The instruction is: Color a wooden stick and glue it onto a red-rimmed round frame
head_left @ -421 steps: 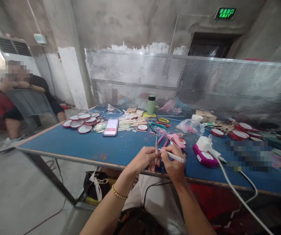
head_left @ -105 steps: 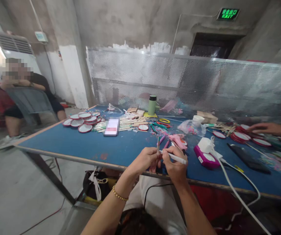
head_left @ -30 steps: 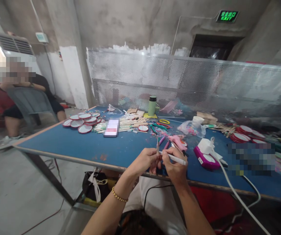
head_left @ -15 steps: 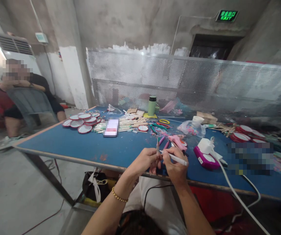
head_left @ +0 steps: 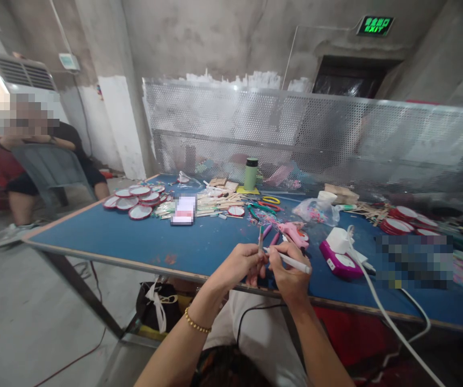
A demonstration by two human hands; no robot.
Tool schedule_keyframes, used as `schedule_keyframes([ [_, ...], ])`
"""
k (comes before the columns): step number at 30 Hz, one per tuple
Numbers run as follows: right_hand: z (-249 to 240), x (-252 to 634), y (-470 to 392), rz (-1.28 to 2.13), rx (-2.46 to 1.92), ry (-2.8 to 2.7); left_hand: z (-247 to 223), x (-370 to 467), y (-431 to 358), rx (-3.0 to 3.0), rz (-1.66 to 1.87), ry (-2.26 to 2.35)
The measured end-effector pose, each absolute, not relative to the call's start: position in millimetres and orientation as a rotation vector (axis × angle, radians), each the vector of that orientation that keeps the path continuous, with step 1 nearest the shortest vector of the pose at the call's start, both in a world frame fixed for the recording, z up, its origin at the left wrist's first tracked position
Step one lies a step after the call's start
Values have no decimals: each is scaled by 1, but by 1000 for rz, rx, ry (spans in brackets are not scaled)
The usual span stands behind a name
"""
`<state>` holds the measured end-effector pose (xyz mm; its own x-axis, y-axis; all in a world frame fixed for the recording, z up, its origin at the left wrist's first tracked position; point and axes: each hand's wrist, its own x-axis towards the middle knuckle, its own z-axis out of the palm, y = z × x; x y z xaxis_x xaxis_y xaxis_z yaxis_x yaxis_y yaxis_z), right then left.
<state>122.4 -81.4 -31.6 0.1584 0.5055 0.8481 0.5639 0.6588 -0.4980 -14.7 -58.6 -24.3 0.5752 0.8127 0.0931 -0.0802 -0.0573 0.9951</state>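
Near the front edge of the blue table [head_left: 135, 242], my left hand [head_left: 244, 263] pinches a small upright stick [head_left: 261, 240] with a green tip. A white pen [head_left: 294, 262] is gripped in my right hand [head_left: 291, 271], its tip end by the stick between the two hands. The exact contact of pen and stick is too small to tell. Just beyond the hands lie a pink glue gun [head_left: 295, 234] and purple-handled tools [head_left: 267, 232].
Round red-rimmed discs [head_left: 139, 212] are piled at the left, wooden sticks [head_left: 227, 202] and a green bottle [head_left: 251, 174] at the back. A purple power strip [head_left: 338, 260] with a white cable stands right of my hands. A person [head_left: 64, 137] sits at the far left.
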Motion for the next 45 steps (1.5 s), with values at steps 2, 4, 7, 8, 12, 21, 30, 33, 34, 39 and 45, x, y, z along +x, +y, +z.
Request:
schedule_keyframes([
  [2, -31, 122, -82, -68, -938, -1479, -25, -15, -58, 1454, 827, 662],
  [4, -31, 122, -82, -86, -944, -1484, -25, -15, -57, 1455, 830, 660],
  [7, -30, 123, -82, -95, -949, -1495, -25, -15, -58, 1457, 831, 660],
  [8, -30, 123, -82, -92, -948, -1499, -25, -14, -58, 1458, 830, 663],
  [12, -29, 122, -83, -73, -928, -1519, -23, -14, -60, 1463, 831, 675],
  [21, -31, 122, -81, -82, -880, -1544, -20, -14, -61, 1475, 828, 703],
  [30, -28, 121, -81, -76, -890, -1543, -22, -14, -60, 1480, 833, 687],
  [33, -28, 120, -82, -69, -886, -1544, -22, -14, -60, 1483, 831, 681],
  [34, -28, 120, -82, -65, -886, -1547, -22, -14, -60, 1484, 830, 680],
  [39, -30, 121, -83, -41, -929, -1509, -21, -14, -60, 1477, 823, 681],
  [45, -32, 122, -82, -20, -926, -1511, -21, -14, -60, 1473, 826, 680],
])
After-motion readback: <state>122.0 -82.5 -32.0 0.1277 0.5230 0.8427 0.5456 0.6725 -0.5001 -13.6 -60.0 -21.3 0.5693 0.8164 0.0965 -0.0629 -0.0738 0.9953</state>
